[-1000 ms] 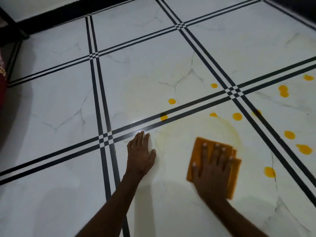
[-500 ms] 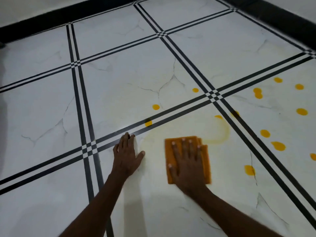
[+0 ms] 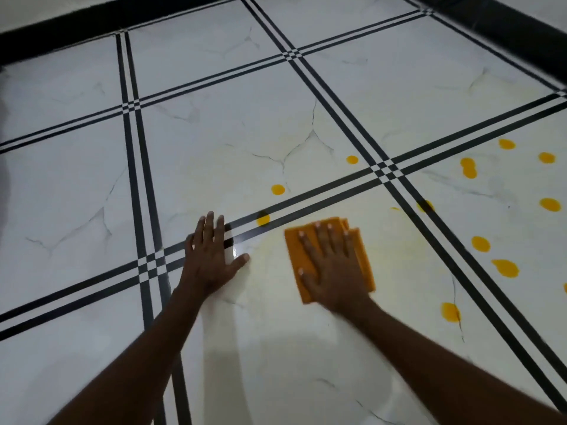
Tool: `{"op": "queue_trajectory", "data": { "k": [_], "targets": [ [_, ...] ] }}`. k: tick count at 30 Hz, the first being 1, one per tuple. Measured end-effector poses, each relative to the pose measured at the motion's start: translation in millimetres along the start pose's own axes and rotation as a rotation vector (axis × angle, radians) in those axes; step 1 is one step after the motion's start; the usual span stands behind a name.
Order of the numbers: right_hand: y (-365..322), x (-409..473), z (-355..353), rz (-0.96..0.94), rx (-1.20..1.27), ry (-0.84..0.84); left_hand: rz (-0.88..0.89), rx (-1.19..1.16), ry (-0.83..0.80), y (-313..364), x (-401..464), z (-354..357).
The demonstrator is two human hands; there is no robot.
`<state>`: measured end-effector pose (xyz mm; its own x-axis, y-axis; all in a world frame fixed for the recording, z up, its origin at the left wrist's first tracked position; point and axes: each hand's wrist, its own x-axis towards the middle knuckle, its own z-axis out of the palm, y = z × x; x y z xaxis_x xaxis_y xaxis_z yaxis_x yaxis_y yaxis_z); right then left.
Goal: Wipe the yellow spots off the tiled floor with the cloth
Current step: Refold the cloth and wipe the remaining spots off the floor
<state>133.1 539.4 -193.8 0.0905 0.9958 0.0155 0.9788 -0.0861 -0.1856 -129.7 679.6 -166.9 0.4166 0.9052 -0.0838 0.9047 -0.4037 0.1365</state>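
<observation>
Head view showed my two bare forearms reaching forward from the bottom edge onto the tiled floor (image 3: 214, 124), white marbled tiles crossed by black double lines. My left hand (image 3: 211, 256) lay flat on the floor, fingers (image 3: 210, 228) straight and released, holding nothing, their tips over the black lines of a tile seam and the thumb spread out toward the right. Just to its right, apart from it, my right hand (image 3: 331, 268) pressed palm-down on the orange cloth (image 3: 294, 250), fingers straight and spread on top of it, not curled round it. The cloth lay folded and flat on the tile nearest me, just this side of the seam, with its edges showing on the left, far and right sides of the hand. Around it the tile carried a faint yellowish smear (image 3: 395, 253).

Beyond the hands, one yellow spot (image 3: 263, 219) sat on the seam between them, touching the black lines. Another spot (image 3: 278, 189) lay just past the seam on the next tile, and a third (image 3: 352, 160) farther on, near the crossing of the lines. To the right, a scatter of spots (image 3: 480, 243) covered the neighbouring tiles, well apart from the cloth, one of them (image 3: 450, 312) close to a crack line. At the far edges ran a black skirting (image 3: 92, 23).
</observation>
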Motion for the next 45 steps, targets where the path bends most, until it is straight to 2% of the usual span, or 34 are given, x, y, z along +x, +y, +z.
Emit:
{"op": "queue_trajectory", "data": {
  "k": [2, 4, 5, 7, 9, 10, 12, 14, 16, 17, 18, 20, 22, 24, 26, 28, 30, 31, 33, 35, 36, 37, 39, 42, 43, 45],
  "targets": [
    [20.6, 19.9, -4.5, 0.253, -0.005, 0.03, -0.032, 0.041, -0.074, -6.9, 5.8, 7.7],
    [2.0, 9.8, -0.6, 0.444, 0.004, 0.088, -0.037, 0.046, -0.099, -8.5, 6.7, 11.9],
    [-18.8, -0.3, 3.3, 0.419, 0.019, 0.106, -0.033, 0.042, -0.098, -9.4, 7.3, 10.8],
    [-56.8, -16.9, 10.0, 0.175, 0.065, 0.045, -0.017, 0.013, -0.105, -15.1, 7.5, 6.0],
    [-58.7, 1.5, 14.3, -0.079, 0.057, 0.008, -0.003, 0.007, -0.113, -23.1, 5.9, 4.7],
    [-52.4, 22.7, 16.8, -0.132, 0.03, 0.019, -0.005, 0.021, -0.115, -28.1, 5.8, 6.9],
    [-28.8, 60.8, 17.4, -0.081, -0.034, 0.038, -0.018, 0.035, -0.149, -31.3, 8.8, 11.3],
    [-2.8, 79.3, 8.8, 0.164, -0.012, 0.067, -0.024, 0.028, -0.203, -31.0, 12.4, 11.6],
    [-12.1, 74.0, 4.4, 0.421, 0.03, 0.127, -0.033, 0.026, -0.226, -30.4, 15.6, 9.0],
    [-31.5, 66.9, 4.5, 0.446, 0.036, 0.147, -0.035, 0.021, -0.235, -30.2, 16.7, 8.2],
    [-55.1, 57.8, 7.7, 0.375, 0.06, 0.138, -0.031, 0.017, -0.245, -28.5, 16.1, 7.9],
    [-93.3, 61.6, 20.8, 0.057, 0.068, 0.063, -0.024, 0.01, -0.251, -29.7, 15.1, 7.1],
    [-92.1, 108.8, 23.7, -0.131, 0.027, 0.05, -0.021, 0.015, -0.249, -31.7, 16.1, 8.5],
    [-61.6, 157.2, 13.4, -0.046, 0.019, -0.002, -0.007, 0.024, -0.254, -33.1, 17.1, 8.0],
    [-18.5, 169.3, 6.0, 0.145, -0.006, 0.012, -0.005, 0.037, -0.255, -32.6, 16.7, 6.1],
    [5.6, 142.5, 0.9, 0.296, 0.011, 0.079, -0.009, 0.038, -0.255, -31.2, 16.1, 5.1],
    [-15.8, 106.5, -0.1, 0.396, 0.036, 0.12, -0.017, 0.037, -0.269, -29.5, 15.8, 3.7],
    [-37.2, 94.3, 4.6, 0.367, 0.044, 0.117, -0.021, 0.037, -0.281, -29.1, 16.3, 2.9],
    [-80.5, 92.5, 16.1, 0.121, 0.051, 0.031, -0.024, 0.038, -0.291, -28.8, 17.3, 1.6],
    [-95.5, 129.6, 21.1, -0.12, 0.036, -0.002, -0.024, 0.035, -0.298, -28.4, 19.0, 0.6],
    [-88.4, 153.1, 18.4, -0.148, 0.028, -0.022, -0.026, 0.036, -0.311, -28.0, 19.4, 1.5],
    [-73.6, 172.1, 13.4, -0.109, 0.007, -0.035, -0.024, 0.04, -0.323, -28.0, 19.9, 2.3],
    [-35.1, 182.7, 7.0, 0.101, -0.01, -0.007, -0.021, 0.04, -0.333, -30.6, 18.8, -0.3],
    [-26.1, 121.9, -2.9, 0.307, 0.068, 0.064, -0.045, 0.058, -0.395, -24.4, 21.5, -8.4],
    [-42.8, 91.8, -2.4, 0.287, 0.085, 0.045, -0.051, 0.087, -0.42, -20.8, 23.1, -11.8],
    [-79.9, 53.9, 5.1, 0.114, 0.126, -0.002, -0.073, 0.13, -0.468, -13.7, 26.5, -18.8]
  ]
}}
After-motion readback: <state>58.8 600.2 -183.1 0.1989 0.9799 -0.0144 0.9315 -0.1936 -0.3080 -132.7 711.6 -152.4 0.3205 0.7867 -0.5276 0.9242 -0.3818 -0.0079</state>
